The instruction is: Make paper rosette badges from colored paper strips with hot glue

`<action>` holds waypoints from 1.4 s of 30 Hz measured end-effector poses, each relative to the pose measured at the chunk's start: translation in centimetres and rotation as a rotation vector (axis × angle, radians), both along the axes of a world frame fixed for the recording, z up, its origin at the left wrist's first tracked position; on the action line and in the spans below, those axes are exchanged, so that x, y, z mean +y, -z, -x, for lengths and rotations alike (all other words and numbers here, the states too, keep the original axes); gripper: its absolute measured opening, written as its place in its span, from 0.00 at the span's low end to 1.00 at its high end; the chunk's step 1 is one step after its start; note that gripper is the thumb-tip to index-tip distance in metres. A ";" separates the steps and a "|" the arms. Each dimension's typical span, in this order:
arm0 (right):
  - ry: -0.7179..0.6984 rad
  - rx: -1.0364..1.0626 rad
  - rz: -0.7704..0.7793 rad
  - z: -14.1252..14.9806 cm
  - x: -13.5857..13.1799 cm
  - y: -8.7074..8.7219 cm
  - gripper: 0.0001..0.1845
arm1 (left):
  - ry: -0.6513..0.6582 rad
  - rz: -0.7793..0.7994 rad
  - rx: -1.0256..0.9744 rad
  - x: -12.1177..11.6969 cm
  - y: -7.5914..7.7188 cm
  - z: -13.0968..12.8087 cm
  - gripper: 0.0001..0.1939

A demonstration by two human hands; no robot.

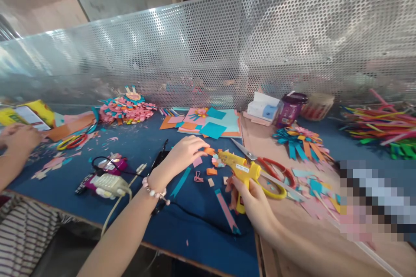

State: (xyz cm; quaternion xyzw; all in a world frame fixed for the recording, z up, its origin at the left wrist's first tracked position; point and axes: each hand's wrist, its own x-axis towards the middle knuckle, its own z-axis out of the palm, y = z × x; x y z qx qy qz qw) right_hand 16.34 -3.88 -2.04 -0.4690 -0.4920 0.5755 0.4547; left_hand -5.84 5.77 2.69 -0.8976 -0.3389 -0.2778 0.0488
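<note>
The left hand (188, 151) pinches a small orange paper piece (209, 151) just beside the tip of the yellow plastic glue gun (238, 165), whose handle the right hand (255, 201) wraps above the blue tabletop (195, 244). If that tip is hot, a slip could burn bare fingers; a snagged black cord (200, 219) might cause one. Beyond sit a frilly pink paper cluster (126, 111) and a shiny, round-holed metal screen (208, 52).

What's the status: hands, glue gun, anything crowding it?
Right hand gripping glue gun. Left hand at orange piece by the nozzle, pinch unclear. Scissors close beside gun, partly hidden by it.
</note>
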 end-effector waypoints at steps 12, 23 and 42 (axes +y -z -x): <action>0.032 0.007 0.008 0.2 -0.2 -0.8 0.22 | -0.009 0.001 0.031 -0.8 -0.5 -0.5 0.10; 0.027 -0.017 0.002 0.3 -0.3 -1.2 0.22 | -0.029 -0.017 0.044 -1.3 -0.9 -0.6 0.09; -0.005 0.011 -0.011 0.2 -0.2 -0.3 0.22 | -0.004 -0.062 -0.009 -1.2 -0.7 -0.4 0.10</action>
